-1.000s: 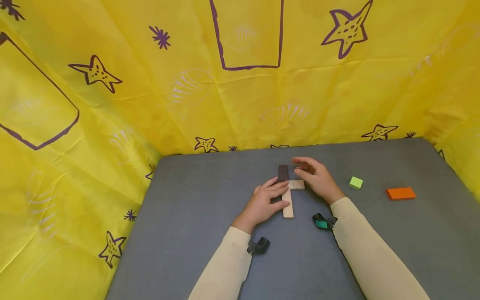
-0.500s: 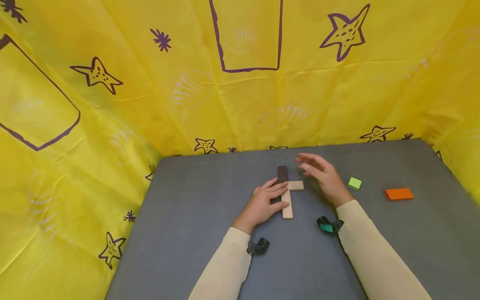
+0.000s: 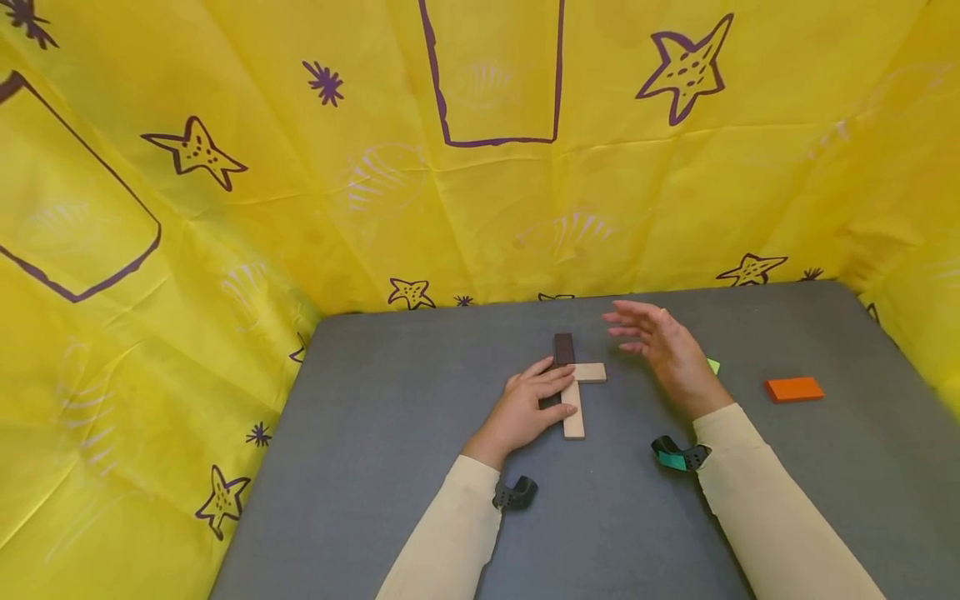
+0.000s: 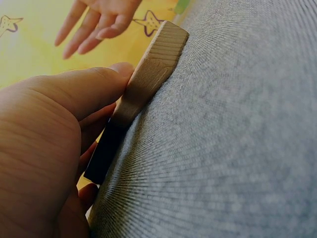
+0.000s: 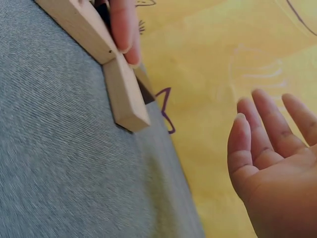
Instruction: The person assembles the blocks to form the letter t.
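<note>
My left hand (image 3: 521, 410) rests over a group of flat wooden blocks, fingers spread across them. Its thumb touches the long pale block (image 3: 573, 423), while its fingertips lie where the short pale block (image 3: 592, 372) and the dark brown block (image 3: 564, 347) meet. Another dark block (image 4: 105, 151), mostly covered by the hand in the head view, lies beside the long pale one. The blocks lie flat on the table. My right hand (image 3: 670, 358) hovers to the right of the group, fingers extended and holding nothing; the right wrist view shows its palm.
A lime green block (image 3: 713, 365) peeks out from behind the right hand. Farther right lies an orange block (image 3: 795, 389). The grey table (image 3: 390, 433) ends at a yellow patterned cloth (image 3: 495, 217) behind and at the sides.
My right hand has moved right, away from the blocks, its palm turning more into view and now partly covering the green block. The left hand has stayed on the blocks.
</note>
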Tool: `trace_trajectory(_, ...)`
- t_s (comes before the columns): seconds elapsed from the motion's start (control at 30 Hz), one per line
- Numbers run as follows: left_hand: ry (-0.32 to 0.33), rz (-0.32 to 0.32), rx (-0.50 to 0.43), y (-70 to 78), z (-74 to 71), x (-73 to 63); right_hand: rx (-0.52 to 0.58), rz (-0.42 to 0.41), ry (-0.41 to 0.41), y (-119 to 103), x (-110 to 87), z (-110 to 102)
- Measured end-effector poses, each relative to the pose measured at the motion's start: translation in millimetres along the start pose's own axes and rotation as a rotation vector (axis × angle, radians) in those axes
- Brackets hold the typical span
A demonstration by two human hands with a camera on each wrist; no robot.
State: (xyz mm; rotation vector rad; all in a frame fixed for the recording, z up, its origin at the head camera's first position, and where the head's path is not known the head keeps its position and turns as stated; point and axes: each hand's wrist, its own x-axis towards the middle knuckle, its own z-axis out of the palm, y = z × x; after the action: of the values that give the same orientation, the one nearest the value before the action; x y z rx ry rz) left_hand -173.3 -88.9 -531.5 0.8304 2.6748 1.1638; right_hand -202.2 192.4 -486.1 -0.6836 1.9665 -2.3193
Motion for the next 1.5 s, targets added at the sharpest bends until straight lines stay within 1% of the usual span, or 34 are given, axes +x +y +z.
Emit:
trace_trajectory(0.1, -0.003, 0.003, -0.001, -0.4, 0.2, -0.4, 0.027, -0.018, -0.013, -4.5, -2.2, -3.7)
trace_trajectory(0.27, -0.004, 0.003, -0.006, -0.8, 1.0, -0.5, 0.032, -0.033, -0.047, -10.9, -9.0, -12.2)
trace_trajectory(0.4, -0.009, -0.006, -0.008, -0.9, 1.9, -1.0, 0.033, -0.045, -0.049, -15.8, -16.4, -18.5)
trace_trajectory(0.53, -0.010, -0.011, -0.013, -1.1, 2.0, -1.2, 0.032, -0.052, -0.028, -21.6, -24.4, -22.3)
trace_trajectory(0.63, -0.009, -0.012, -0.017, -0.9, 1.5, -1.3, 0.033, -0.062, -0.027, -26.9, -30.7, -24.5)
trace_trajectory(0.77, -0.008, -0.012, -0.018, -1.0, 1.5, -1.6, 0.046, -0.088, -0.047, -31.2, -38.2, -29.1)
trace_trajectory(0.97, -0.009, -0.010, -0.018, -2.4, 2.0, -1.4, 0.049, -0.102, -0.054, -35.7, -49.0, -39.6)
trace_trajectory(1.2, -0.004, -0.012, -0.019, -3.2, 2.2, -1.1, 0.052, -0.094, -0.022, -42.1, -61.6, -54.1)
trace_trajectory(1.5, -0.006, -0.018, -0.017, -1.4, 0.5, -0.5, 0.081, -0.144, -0.006, -42.4, -77.0, -74.7)
